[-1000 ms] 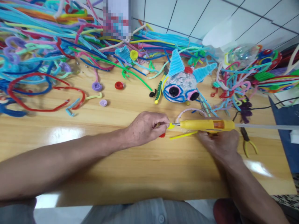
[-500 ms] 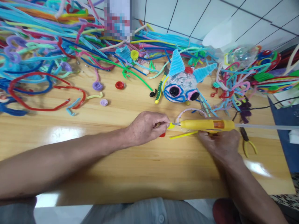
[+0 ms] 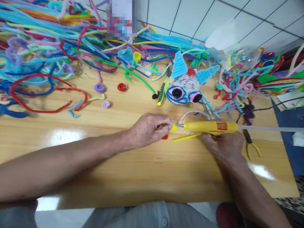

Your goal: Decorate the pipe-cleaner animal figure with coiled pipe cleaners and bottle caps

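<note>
I'm watching the left hand point(image 3: 150, 130) pinching a yellow piece point(image 3: 174, 127) by its edge, probably leaving room for the glue gun point(image 3: 201, 126) that the right hand point(image 3: 225, 146) is gripping.

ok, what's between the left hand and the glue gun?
Head view: a small yellow piece, between the left hand and the metal tip of the glue gun.

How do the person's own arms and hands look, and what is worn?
The left hand and right hand wear no gloves; no ring or watch shows. Both forearms are bare. A grey sleeve shows at lower left, like the grey shirt with a button.
</note>
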`<state>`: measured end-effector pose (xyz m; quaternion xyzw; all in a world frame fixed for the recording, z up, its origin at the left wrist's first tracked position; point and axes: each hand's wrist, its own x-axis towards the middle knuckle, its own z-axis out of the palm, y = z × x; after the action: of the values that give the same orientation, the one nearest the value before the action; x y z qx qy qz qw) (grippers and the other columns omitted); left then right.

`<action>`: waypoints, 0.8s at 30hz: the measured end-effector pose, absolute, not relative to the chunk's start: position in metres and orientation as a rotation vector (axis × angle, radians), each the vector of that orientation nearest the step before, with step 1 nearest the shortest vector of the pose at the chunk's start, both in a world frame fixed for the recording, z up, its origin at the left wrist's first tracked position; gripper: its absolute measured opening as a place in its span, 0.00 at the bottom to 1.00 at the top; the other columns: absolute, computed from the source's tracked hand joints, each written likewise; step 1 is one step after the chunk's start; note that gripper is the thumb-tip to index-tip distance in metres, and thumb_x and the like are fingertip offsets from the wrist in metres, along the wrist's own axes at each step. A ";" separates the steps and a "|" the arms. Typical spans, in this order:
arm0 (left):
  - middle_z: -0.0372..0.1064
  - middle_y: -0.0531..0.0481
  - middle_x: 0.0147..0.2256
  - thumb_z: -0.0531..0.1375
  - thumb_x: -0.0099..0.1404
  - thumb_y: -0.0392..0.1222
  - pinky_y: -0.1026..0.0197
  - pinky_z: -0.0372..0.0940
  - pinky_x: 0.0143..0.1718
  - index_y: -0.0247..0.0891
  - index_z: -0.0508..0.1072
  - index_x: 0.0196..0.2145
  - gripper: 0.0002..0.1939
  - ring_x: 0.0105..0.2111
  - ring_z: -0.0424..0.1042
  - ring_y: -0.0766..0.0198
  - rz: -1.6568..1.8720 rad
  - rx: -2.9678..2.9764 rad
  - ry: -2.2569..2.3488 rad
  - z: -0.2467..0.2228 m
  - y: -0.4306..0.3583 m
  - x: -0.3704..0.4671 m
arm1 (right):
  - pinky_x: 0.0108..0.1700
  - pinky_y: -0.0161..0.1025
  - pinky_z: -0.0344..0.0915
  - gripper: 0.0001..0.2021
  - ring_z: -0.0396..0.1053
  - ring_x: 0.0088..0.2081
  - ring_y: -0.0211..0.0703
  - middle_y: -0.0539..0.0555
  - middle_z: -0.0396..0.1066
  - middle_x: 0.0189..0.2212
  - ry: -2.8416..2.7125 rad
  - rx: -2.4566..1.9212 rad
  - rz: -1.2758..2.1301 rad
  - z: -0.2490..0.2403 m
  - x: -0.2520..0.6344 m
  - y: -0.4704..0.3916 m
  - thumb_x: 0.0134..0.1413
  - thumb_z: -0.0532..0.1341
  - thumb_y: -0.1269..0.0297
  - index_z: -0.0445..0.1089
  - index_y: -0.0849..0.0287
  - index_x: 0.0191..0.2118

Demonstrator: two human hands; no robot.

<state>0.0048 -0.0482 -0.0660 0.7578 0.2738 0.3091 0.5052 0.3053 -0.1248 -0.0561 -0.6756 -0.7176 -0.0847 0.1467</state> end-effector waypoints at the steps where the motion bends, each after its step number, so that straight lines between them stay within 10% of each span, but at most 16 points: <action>1: 0.75 0.54 0.25 0.59 0.72 0.34 0.70 0.59 0.27 0.34 0.78 0.33 0.10 0.22 0.66 0.73 0.745 1.827 0.662 -0.066 -0.048 0.005 | 0.30 0.44 0.65 0.06 0.72 0.25 0.51 0.53 0.72 0.19 -2.064 -1.949 -0.247 -0.056 0.305 -0.125 0.53 0.61 0.60 0.75 0.52 0.29; 24: 0.74 0.55 0.24 0.59 0.72 0.35 0.70 0.58 0.26 0.35 0.77 0.33 0.10 0.22 0.65 0.72 0.730 1.813 0.683 -0.066 -0.048 0.004 | 0.32 0.45 0.68 0.09 0.75 0.27 0.53 0.56 0.78 0.24 -2.023 -1.935 -0.234 -0.058 0.302 -0.125 0.53 0.61 0.60 0.78 0.54 0.34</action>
<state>0.0044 -0.0481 -0.0660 0.7530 0.2837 0.3034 0.5103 0.3022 -0.1246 -0.0585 -0.6795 -0.7101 -0.0820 0.1654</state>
